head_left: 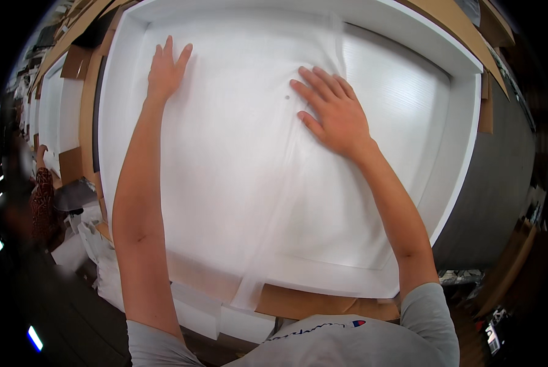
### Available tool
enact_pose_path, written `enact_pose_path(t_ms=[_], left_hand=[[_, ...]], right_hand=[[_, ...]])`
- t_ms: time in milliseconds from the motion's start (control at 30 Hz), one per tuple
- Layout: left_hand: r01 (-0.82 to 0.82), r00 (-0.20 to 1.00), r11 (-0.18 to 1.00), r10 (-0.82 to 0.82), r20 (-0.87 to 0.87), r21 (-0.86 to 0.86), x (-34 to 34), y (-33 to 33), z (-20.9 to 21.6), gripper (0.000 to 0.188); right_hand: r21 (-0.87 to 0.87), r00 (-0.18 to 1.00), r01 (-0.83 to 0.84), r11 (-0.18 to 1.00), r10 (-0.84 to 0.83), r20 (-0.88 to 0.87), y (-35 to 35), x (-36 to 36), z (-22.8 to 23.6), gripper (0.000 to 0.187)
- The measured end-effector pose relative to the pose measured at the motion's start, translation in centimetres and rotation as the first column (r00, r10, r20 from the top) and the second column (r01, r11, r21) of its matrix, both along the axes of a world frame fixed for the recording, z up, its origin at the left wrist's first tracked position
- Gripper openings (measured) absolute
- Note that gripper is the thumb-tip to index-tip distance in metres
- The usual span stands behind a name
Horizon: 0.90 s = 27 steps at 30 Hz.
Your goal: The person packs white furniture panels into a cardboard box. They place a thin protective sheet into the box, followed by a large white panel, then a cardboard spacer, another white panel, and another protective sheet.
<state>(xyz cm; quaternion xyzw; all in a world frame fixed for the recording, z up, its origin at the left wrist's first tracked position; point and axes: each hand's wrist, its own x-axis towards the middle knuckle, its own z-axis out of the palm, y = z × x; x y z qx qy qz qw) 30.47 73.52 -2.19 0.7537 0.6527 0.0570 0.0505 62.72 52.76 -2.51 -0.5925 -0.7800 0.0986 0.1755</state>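
Observation:
A large white tray-like panel with raised edges (466,144) lies in front of me. A thin translucent white sheet (225,165) covers its left and middle part, with creases running down toward the near edge. My left hand (166,72) is over the sheet near the left side, fingers spread, holding nothing. Further right, my right hand (335,110) lies with its fingers stretched out on the sheet, where wrinkles gather around the fingertips. A small grey spot (287,97) shows just left of that hand. The sheet's near end hangs over the front edge.
Brown cardboard (311,302) lies under the panel's near edge, with more cardboard (460,30) along the far right. A grey surface (494,189) extends to the right. At the far left, another person's arm (41,160) reaches toward a similar white panel (52,116).

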Motion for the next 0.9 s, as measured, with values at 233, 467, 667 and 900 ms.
enact_pose_path(t_ms=[233, 467, 667, 900], left_hand=[[0.412, 0.909, 0.911, -0.409, 0.077, -0.02, 3.1, -21.4, 13.6, 0.054], [-0.075, 0.929, 0.994, 0.043, 0.369, 0.074, 2.4, -48.5, 15.4, 0.023], [-0.249, 0.878, 0.967, 0.246, 0.411, -0.048, 2.4, -50.2, 15.8, 0.029], [-0.414, 0.817, 0.901, 0.304, 0.49, 0.129, 4.6, -50.9, 17.7, 0.031]], right_hand=[[0.022, 0.999, 0.023, 1.0, -0.024, 0.047, -0.5, 0.6, -0.2, 0.061], [0.088, 0.986, -0.048, 0.995, 0.033, 0.165, -0.2, -0.7, -0.3, 0.062], [0.113, 0.971, -0.073, 0.991, 0.045, 0.235, 1.0, -0.8, -1.8, 0.063], [0.029, 0.984, -0.095, 0.995, 0.09, 0.157, 2.7, -0.2, -1.8, 0.067]])
